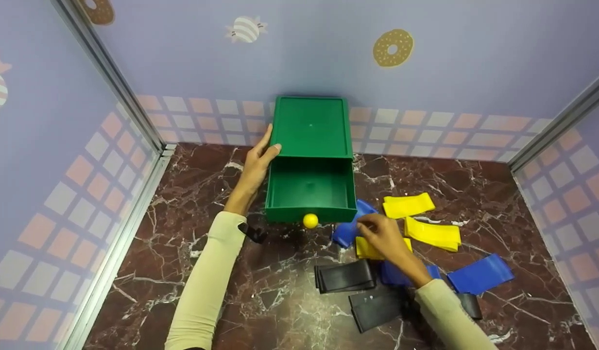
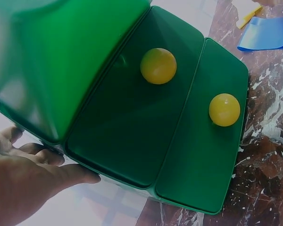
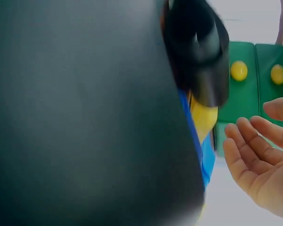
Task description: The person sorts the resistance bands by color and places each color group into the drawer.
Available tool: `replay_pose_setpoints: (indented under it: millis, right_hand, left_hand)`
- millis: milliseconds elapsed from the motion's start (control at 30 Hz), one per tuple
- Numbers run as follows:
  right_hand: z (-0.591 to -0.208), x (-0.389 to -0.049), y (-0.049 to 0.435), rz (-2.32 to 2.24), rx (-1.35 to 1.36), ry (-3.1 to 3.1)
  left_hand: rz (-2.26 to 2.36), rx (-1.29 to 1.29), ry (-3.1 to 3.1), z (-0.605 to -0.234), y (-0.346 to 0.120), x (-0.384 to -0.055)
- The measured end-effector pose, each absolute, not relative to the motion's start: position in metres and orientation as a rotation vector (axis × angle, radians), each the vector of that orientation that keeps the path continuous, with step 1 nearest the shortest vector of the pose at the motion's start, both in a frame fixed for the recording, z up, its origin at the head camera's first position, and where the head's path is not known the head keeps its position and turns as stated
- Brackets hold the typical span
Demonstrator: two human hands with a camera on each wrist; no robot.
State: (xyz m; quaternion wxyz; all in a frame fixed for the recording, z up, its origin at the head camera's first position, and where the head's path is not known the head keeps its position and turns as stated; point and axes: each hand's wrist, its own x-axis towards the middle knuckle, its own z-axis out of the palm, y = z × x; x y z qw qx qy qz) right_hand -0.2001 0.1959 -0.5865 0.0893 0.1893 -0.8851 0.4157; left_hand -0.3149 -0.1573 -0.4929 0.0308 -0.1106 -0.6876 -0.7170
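A green drawer box [image 1: 310, 127] stands against the back wall, its top drawer [image 1: 311, 183] pulled out and bare inside. A yellow ball-shaped knob [image 1: 310, 221] sits on that drawer's front. My left hand [image 1: 256, 167] rests along the box's left side, thumb at its top edge. In the left wrist view, two lower drawer fronts with yellow knobs [image 2: 158, 66] are closed. My right hand [image 1: 384, 236] hovers right of the drawer, fingers loosely bent and holding nothing. Beneath it lie a blue folded band [image 1: 348, 232] and a yellow folded band [image 1: 367, 249].
More yellow bands [image 1: 433, 234], a blue band [image 1: 481, 274] and black bands [image 1: 345, 276] lie scattered on the right half of the marbled surface [image 1: 260, 301]. Patterned panels [image 1: 318, 53] enclose the back and sides. A large dark shape [image 3: 85, 117] fills much of the right wrist view.
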Motion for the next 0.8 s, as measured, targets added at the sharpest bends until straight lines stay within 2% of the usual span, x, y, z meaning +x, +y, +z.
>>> replay_pose_setpoints:
  millis: [333,800]
  right_hand:
    - [-0.578,-0.227,0.216,1.203,0.460,-2.736]
    - [-0.587,-0.263,0.229,1.100,0.504,-2.845]
  left_hand:
    - [-2.187,-0.364,-2.159,-0.493,-0.159,-0.313]
    - [-2.211,-0.362,-2.149,-0.492,-0.159,-0.313]
